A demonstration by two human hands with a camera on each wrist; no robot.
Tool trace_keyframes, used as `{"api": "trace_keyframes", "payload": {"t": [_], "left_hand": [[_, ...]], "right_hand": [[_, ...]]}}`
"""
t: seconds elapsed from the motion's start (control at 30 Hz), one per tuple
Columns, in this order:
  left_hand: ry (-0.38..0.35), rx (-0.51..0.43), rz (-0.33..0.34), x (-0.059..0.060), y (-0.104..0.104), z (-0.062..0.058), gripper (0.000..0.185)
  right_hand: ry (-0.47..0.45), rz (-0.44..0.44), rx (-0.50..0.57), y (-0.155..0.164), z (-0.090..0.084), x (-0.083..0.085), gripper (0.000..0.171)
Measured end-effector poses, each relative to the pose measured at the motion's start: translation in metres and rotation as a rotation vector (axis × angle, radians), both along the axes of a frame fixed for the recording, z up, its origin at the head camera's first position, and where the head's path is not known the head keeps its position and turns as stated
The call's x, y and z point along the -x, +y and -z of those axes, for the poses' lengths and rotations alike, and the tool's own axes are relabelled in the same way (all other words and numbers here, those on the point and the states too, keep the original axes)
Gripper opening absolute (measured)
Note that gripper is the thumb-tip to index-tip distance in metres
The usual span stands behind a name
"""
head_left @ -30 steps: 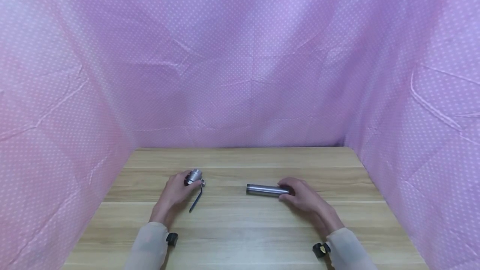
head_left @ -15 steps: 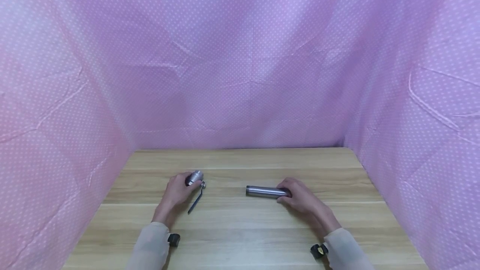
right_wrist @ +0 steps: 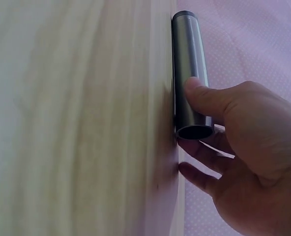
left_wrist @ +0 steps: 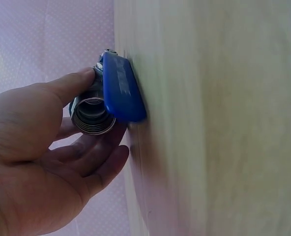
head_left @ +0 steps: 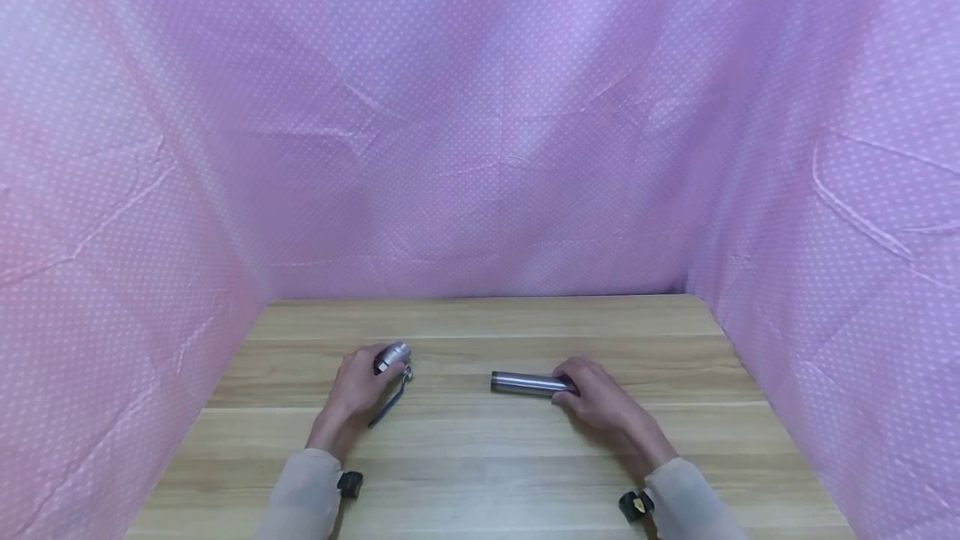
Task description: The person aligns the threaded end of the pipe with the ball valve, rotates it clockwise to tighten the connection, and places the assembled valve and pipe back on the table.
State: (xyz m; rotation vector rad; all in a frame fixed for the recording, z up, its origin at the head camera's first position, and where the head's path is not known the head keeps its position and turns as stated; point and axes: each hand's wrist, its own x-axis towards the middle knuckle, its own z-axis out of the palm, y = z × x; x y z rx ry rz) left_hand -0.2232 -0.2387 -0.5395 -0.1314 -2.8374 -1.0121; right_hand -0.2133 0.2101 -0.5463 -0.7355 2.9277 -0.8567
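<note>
Blue-handled valve (left_wrist: 113, 96), marking (left_wrist: 122, 76) illegible, sits in half-curled left fingers (left_wrist: 111, 167) — right fingers (right_wrist: 198, 177) likewise grip a metal tube (right_wrist: 188, 54).

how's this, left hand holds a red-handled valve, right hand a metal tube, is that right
The handle is blue, not red, as the left wrist view shows; the left hand holds the valve, and the right hand the metal tube.

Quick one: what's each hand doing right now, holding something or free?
Left hand: closed, holding a metal valve with a blue lever.
Right hand: closed, holding a metal tube near one end.
</note>
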Motion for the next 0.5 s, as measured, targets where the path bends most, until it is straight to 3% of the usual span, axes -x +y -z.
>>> {"api": "trace_keyframes", "payload": {"t": [0.33, 0.5], "left_hand": [[0.124, -0.076, 0.044, -0.008, 0.010, -0.009, 0.044], [0.110, -0.182, 0.095, -0.016, 0.021, -0.023, 0.046]], "right_hand": [[-0.020, 0.053, 0.150, -0.002, -0.001, -0.005, 0.021], [-0.024, 0.110, 0.248, -0.005, -0.006, -0.010, 0.029]]}}
